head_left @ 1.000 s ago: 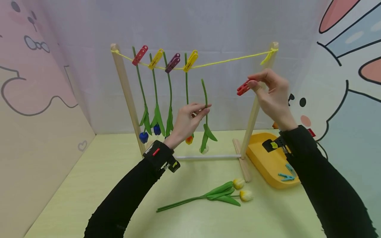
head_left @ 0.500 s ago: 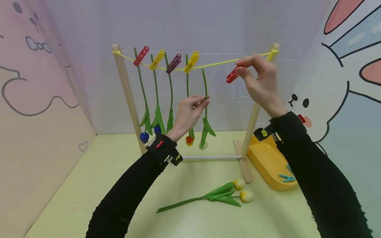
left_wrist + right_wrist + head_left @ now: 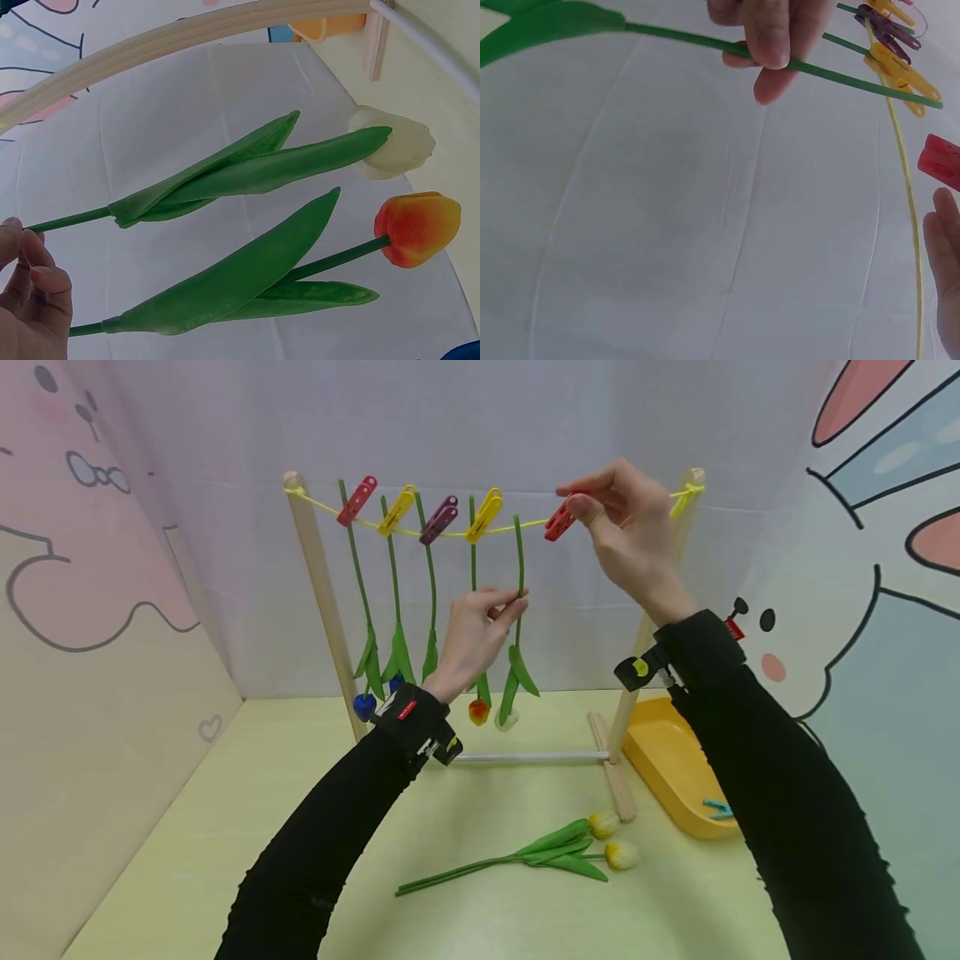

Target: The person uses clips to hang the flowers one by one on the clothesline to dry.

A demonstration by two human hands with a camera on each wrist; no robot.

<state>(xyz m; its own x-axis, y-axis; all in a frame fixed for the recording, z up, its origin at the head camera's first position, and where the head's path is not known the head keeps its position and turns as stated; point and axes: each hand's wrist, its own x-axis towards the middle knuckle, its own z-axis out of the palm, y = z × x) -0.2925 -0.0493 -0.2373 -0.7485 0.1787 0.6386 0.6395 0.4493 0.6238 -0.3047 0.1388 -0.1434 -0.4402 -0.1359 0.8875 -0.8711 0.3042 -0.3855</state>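
Observation:
My left hand (image 3: 480, 631) pinches the green stem of a white artificial tulip (image 3: 397, 142), which hangs head down. The stem's upper end overlaps the yellow string (image 3: 585, 518) in the head view. At the right, my right hand (image 3: 626, 527) holds a red clothespin (image 3: 560, 520) between thumb and fingers, close to the string and to the right of that stem. Beside the left hand hangs an orange-red tulip (image 3: 417, 229), its stem fixed to the string by a yellow clothespin (image 3: 484, 516).
Further left, blue tulips (image 3: 364, 706) hang from red, yellow and purple clothespins (image 3: 438, 520). Wooden posts (image 3: 318, 585) hold the string. Two yellow-white tulips (image 3: 618, 855) lie on the table (image 3: 300, 827). A yellow tray (image 3: 675, 768) with a blue clothespin (image 3: 718, 810) stands at the right.
My left hand has raised the white tulip until its stem end reaches string height. My right hand has moved up and left with the red clothespin, toward the stem.

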